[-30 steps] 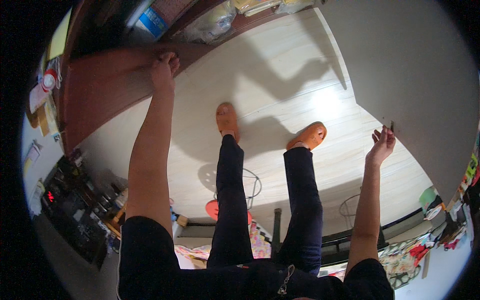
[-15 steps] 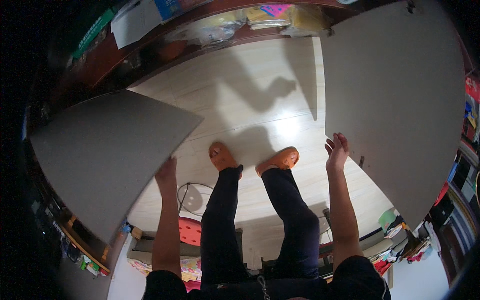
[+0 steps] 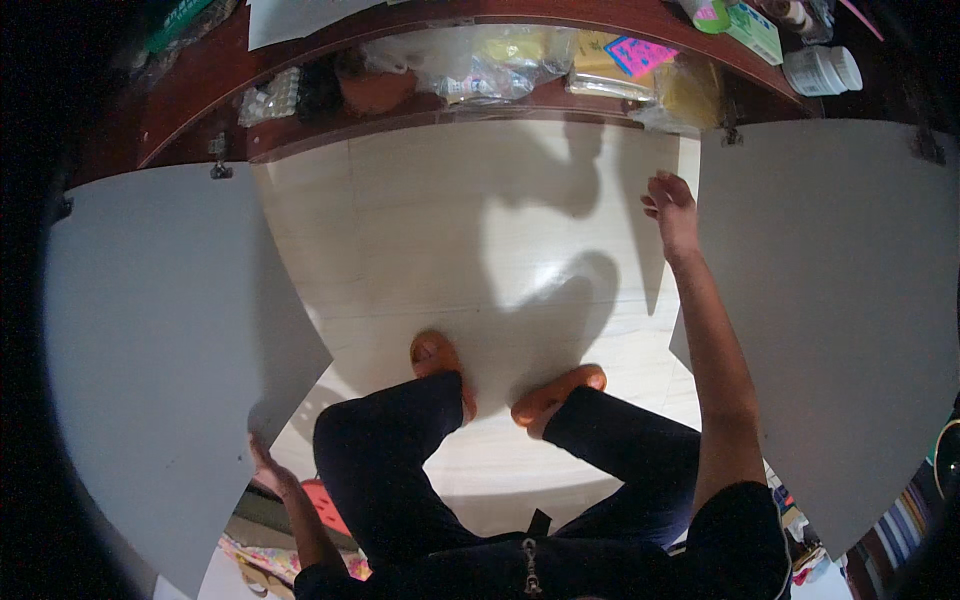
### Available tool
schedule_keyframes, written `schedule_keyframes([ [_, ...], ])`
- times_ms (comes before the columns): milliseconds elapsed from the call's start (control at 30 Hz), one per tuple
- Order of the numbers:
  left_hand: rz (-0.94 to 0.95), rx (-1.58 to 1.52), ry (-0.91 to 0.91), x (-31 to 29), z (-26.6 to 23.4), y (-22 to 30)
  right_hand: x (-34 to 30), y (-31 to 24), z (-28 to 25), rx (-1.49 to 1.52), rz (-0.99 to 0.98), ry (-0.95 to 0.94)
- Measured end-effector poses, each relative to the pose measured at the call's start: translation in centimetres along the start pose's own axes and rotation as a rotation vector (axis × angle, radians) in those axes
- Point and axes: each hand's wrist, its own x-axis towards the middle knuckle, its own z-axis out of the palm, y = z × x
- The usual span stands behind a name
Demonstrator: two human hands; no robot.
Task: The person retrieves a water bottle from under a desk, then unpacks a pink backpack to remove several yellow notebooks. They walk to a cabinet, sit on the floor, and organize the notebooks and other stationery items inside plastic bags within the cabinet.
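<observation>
Two pale grey cabinet doors stand swung out from a dark red wooden cabinet [image 3: 480, 118]. At the edge of the left door [image 3: 160, 330] is my left hand [image 3: 267, 470], its fingers stretched against the panel. My right hand [image 3: 672, 205] reaches forward beside the inner edge of the right door [image 3: 830, 300]. Its fingers are loosely bent and apart, with nothing in them. Inside the cabinet lie clear plastic bags [image 3: 490, 70], a brown packet [image 3: 600, 80] with a pink and blue patterned piece [image 3: 640, 58] on it, and a round brown object [image 3: 375, 90].
A white bottle [image 3: 820, 72] and a green-and-white box [image 3: 752, 35] are at the upper right. Metal hinges [image 3: 221, 165] join the doors to the cabinet. My legs, in orange slippers [image 3: 560, 395], bend over the pale floor. A red perforated seat [image 3: 325, 505] is behind on the left.
My view has moved closer to the cabinet and my knees have bent outward. My right hand has moved forward toward the cabinet. The left door is now swung wider, with my left hand at its edge.
</observation>
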Motion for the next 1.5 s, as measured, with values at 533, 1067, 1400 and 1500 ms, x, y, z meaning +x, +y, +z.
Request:
schedule_keyframes([
  [533,-0.311,-0.100,-0.837,-3.5,36.1,-2.9,7.2,-13.2,20.7,0.043,-0.397,-0.350],
  [1067,0.875,0.202,-0.877,0.6,58.9,8.2,4.4,-0.5,21.8,-0.781,-0.625,-0.408],
  [1400,1.066,0.094,-1.348,-9.9,57.5,7.0,8.9,-6.4,21.6,-0.849,-0.998,0.091],
  [1500,0.987,0.125,-1.487,-11.1,56.4,8.0,7.9,-5.5,22.7,-0.986,-0.872,0.016],
])
